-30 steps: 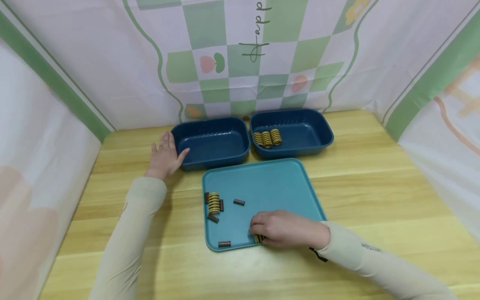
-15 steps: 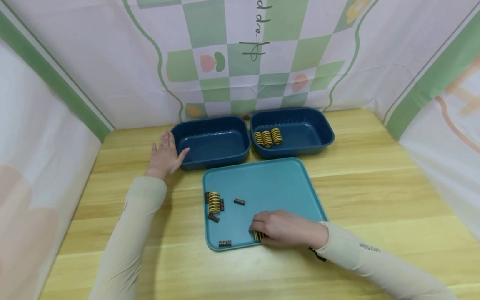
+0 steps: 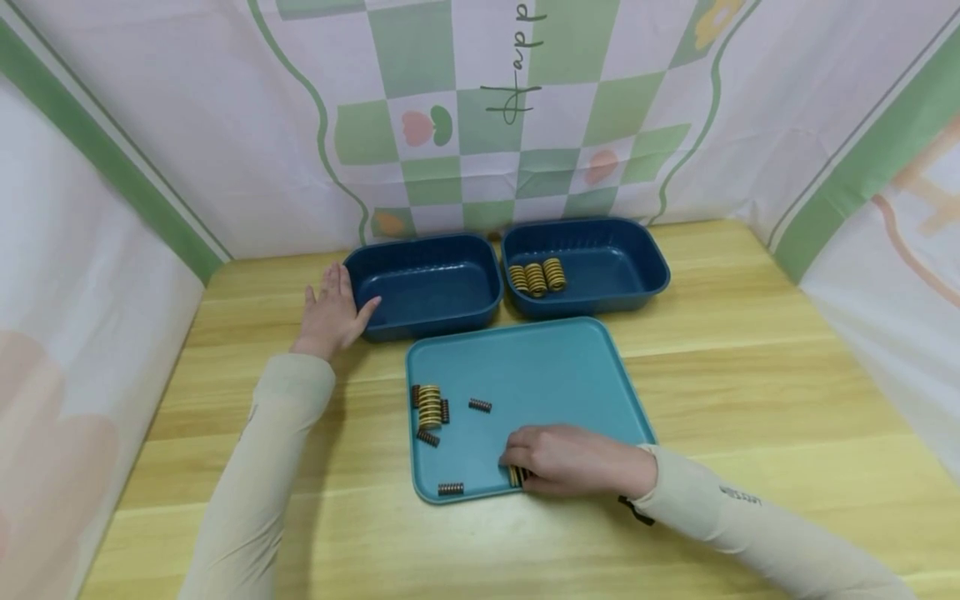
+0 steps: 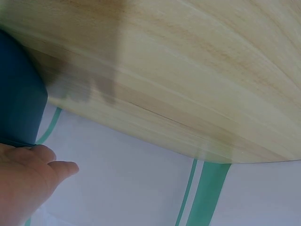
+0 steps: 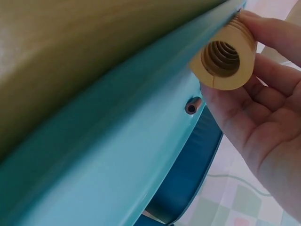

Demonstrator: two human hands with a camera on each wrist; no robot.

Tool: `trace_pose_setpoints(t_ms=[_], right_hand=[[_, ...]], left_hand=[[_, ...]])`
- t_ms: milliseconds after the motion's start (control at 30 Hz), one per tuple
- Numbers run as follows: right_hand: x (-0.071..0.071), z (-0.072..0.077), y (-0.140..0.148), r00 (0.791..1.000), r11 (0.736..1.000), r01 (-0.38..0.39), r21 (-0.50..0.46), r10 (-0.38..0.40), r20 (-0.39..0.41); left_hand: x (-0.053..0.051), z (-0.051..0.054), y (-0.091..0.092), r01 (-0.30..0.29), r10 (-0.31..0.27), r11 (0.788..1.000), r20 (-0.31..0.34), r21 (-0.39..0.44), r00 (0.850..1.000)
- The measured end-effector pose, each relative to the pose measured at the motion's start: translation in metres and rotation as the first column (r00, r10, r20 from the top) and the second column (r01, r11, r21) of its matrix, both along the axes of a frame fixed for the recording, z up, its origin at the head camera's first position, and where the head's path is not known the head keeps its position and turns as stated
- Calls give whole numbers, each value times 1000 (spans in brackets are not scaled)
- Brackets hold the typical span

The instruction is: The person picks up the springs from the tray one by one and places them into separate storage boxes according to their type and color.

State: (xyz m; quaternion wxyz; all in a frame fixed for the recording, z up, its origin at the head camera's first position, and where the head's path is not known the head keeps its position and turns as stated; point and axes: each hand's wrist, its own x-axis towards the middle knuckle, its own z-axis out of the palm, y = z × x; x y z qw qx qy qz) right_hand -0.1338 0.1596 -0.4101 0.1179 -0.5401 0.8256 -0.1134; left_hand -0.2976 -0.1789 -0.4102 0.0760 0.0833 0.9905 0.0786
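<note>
Head view: right hand (image 3: 566, 458) is grasping a yellow die spring (image 3: 516, 476) at the near edge of the teal tray (image 3: 547, 367), the spring pinched between thumb and fingers on the left side of the hand. Governing relation, as judged: the spring's long axis runs left to right, roughly along the near rim, while the right bin (image 3: 603, 271), with three yellow springs (image 3: 536, 278) at its left end, lies beyond the tray's far edge. Right wrist view confirms the grasp, the bore facing that camera. Left hand (image 3: 327, 314) is well apart from the spring, resting with fingers extended against the left end of the left bin (image 3: 435, 287). Another yellow spring (image 3: 430, 407) lies at the tray's left side, axis near to far, small brown springs (image 3: 428, 437) beside it. Writing: the patterned curtain (image 3: 487, 179) bears "Happ", turned sideways; the right sleeve (image 3: 772, 533) carries small dark lettering, not legible. No brand can be made out on bins or tray.
</note>
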Motion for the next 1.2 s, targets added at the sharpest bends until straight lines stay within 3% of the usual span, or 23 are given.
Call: trace_pose_setpoints(t_ms=[167, 400, 667, 833, 1200], right_hand=[[-5, 6, 0, 999, 997, -3, -78, 6, 42], [-18, 26, 2, 999, 985, 14, -173, -5, 54], [-43, 56, 9, 993, 969, 113, -220, -119, -15], [-67, 71, 17, 976, 944, 190, -268, -212, -57], [-115, 97, 43, 911, 875, 402, -268, -412, 21]], left_hand=[[1, 1, 1, -1, 1, 1000, 1, -2, 1000], [2, 1, 1, -3, 3, 1000, 7, 5, 1000], [2, 1, 1, -2, 2, 1000, -3, 0, 1000], [2, -1, -1, 0, 0, 1000, -2, 2, 1000], [-1, -3, -2, 10, -10, 1000, -19, 9, 1000]])
